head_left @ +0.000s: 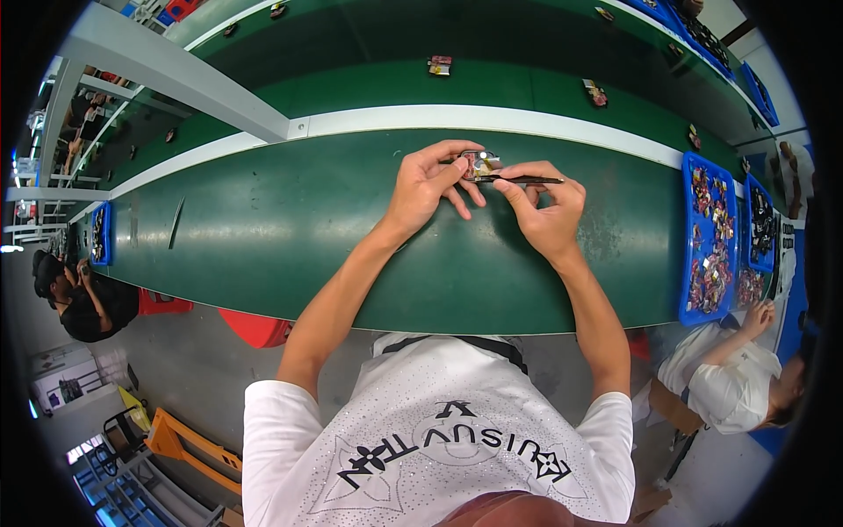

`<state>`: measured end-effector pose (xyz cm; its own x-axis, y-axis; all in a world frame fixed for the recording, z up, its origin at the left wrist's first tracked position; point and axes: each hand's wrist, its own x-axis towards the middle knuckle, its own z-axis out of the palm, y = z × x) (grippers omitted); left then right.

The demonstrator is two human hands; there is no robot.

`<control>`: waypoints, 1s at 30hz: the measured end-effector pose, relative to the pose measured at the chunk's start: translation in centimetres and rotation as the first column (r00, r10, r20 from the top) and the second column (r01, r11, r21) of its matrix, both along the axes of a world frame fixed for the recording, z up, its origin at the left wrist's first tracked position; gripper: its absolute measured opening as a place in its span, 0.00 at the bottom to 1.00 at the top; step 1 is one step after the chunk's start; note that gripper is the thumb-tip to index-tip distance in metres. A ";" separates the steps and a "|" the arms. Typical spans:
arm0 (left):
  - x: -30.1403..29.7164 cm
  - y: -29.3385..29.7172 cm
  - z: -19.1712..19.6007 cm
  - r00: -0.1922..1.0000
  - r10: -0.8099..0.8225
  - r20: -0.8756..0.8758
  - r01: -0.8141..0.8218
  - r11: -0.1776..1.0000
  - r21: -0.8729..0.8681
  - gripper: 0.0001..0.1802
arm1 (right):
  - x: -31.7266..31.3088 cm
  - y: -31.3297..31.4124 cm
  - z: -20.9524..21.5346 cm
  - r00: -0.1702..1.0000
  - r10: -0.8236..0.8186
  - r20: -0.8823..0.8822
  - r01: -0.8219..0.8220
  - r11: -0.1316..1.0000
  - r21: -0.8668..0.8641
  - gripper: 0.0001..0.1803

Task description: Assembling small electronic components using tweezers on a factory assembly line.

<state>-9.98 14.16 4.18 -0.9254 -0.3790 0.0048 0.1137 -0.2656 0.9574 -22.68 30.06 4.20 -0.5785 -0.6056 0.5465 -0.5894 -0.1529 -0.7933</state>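
Above the green bench, my left hand (428, 186) grips a small electronic assembly (481, 163) with red, silver and yellowish parts, its thumb pressed on the near edge. A thin black pen-like tool, perhaps tweezers (540, 180), lies pinched between thumb and fingers of my right hand (553, 206). The tool's left end reaches the lower edge of the assembly. Whether its tip touches the parts is too small to tell.
Beyond a white rail, similar small assemblies (440, 66) sit spaced along a green conveyor belt (518, 88). On the right stands a blue tray (688, 228) full of such parts. Another pair of tweezers (176, 223) rests on the bench at left. Co-workers sit at both sides.
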 end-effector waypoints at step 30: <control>-0.1 2.1 0.2 0.954 0.257 0.156 -0.216 0.946 -0.240 0.14 | 0.0 -0.5 -0.5 0.997 0.044 -0.064 -0.042 0.998 0.039 0.08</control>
<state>-10.05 16.28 4.36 -0.8018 -0.5957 -0.0485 -0.0341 -0.0354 0.9988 -22.67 29.57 3.67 -0.5158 -0.6500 0.5580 -0.6330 -0.1498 -0.7595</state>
